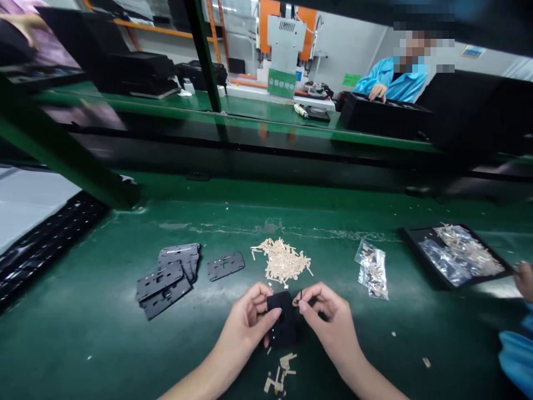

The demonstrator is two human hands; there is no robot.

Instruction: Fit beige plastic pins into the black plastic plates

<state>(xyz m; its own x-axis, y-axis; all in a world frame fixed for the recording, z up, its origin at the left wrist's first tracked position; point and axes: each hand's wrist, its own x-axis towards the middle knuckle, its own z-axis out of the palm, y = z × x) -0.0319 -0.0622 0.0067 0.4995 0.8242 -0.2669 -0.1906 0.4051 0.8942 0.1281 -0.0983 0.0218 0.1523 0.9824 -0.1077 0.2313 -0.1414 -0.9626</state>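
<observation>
My left hand (249, 319) grips a small flat black part (282, 328) by its left edge, just above the green bench. At the part's upper right corner my right hand (325, 314) pinches with thumb and forefinger; what sits between the fingertips is too small to tell. A pile of small beige strips (282, 261) lies just beyond my hands. A few more beige strips (280, 375) lie under the part, near the front edge. To the left a stack of flat black plates (166, 280) rests, with one single plate (225, 265) beside it.
A clear bag of small pieces (372, 269) lies to the right, beside a black tray (416, 244) holding bags and strips. Another person's hand (525, 280) and blue sleeve show at the right edge. A worker in blue (395, 83) stands across the conveyor. A green post (62, 150) slants at left.
</observation>
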